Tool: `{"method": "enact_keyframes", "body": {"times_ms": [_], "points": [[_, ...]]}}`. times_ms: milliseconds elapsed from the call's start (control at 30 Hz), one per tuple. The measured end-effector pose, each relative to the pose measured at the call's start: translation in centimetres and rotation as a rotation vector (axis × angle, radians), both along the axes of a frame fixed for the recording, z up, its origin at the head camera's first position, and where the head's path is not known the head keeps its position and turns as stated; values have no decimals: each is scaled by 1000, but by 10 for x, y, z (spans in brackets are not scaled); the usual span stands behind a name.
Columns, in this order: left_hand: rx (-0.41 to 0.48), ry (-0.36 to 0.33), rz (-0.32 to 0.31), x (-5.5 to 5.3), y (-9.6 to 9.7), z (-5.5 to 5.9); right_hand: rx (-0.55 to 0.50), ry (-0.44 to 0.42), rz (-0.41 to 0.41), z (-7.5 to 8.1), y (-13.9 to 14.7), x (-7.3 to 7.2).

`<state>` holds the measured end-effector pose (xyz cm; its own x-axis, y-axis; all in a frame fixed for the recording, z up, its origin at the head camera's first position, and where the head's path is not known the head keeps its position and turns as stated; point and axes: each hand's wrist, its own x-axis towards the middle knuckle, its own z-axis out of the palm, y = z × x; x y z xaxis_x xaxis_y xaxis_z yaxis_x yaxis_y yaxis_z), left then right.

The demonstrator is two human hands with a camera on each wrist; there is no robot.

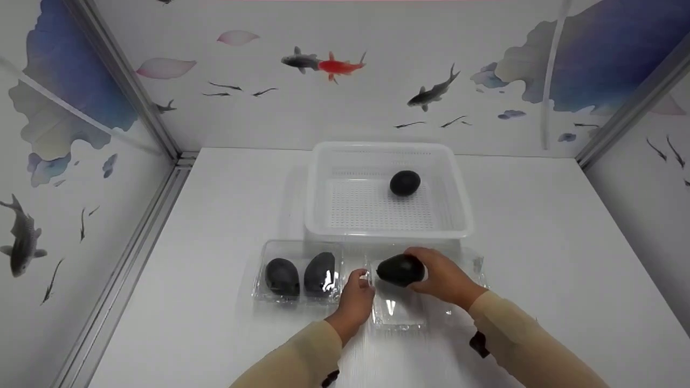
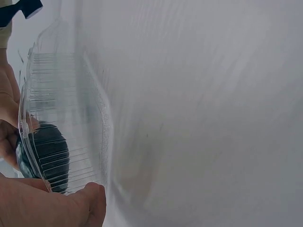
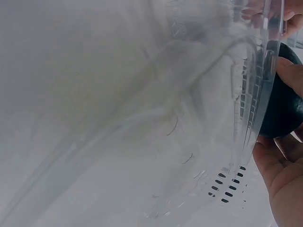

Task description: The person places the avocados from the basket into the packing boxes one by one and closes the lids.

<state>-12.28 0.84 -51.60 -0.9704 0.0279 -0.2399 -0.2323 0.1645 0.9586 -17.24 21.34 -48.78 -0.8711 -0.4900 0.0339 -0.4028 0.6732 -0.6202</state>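
Note:
My right hand (image 1: 444, 276) grips a dark avocado (image 1: 400, 270) over the near part of an open clear plastic clamshell box (image 1: 399, 319). Thumb and fingers sit around its blunt end, and its narrower end points left. At the box's left edge, my left hand (image 1: 357, 299) pinches the clear wall; the left wrist view shows the thumb (image 2: 96, 201) against the ribbed side. Through that side the held avocado (image 2: 51, 153) shows dark. The right wrist view has the avocado (image 3: 283, 111) partly behind the clear plastic.
Left of my hands stands another clear box (image 1: 261, 293) with two dark avocados (image 1: 282, 276) in it. Behind the boxes is a white perforated basket (image 1: 388, 234) holding one avocado (image 1: 405, 183). Printed panels (image 1: 377, 108) bound the white table at the back and sides.

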Motion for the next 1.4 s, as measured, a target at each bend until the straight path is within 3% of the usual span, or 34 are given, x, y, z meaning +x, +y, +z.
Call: {"method": "enact_keyframes", "body": {"times_ms": [733, 1033, 1400], "points": [[-7, -7, 20, 0, 4, 2, 63, 6, 1, -5, -10, -4], [-15, 21, -9, 1, 1, 2, 95, 36, 0, -9, -12, -7], [-44, 48, 3, 2, 0, 2, 127, 38, -2, -12, -13, -12]]}}
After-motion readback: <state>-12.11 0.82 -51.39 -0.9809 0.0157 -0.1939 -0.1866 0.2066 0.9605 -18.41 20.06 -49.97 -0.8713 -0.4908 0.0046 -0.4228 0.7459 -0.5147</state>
